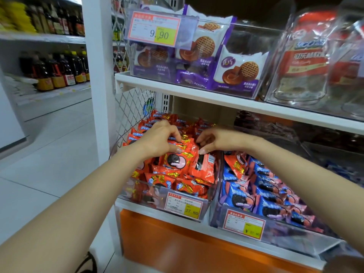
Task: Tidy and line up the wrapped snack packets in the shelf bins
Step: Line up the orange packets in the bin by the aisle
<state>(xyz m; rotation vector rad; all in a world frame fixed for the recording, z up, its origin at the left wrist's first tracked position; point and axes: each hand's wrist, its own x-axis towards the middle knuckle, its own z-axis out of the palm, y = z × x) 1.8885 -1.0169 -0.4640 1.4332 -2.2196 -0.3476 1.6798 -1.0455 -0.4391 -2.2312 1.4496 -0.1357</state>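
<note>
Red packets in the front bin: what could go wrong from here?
The left hand and right hand pinch red packets piled higher than the front wall of the bin; a tug may spill loose ones over it. The pile sits right beside the blue packets, so one could slip into that bin.

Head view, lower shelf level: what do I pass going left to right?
White post → wire mesh panel → left hand → right hand → blue packets. The red packets, pinched by both hands, spread under them, so I leave them unplaced.
</note>
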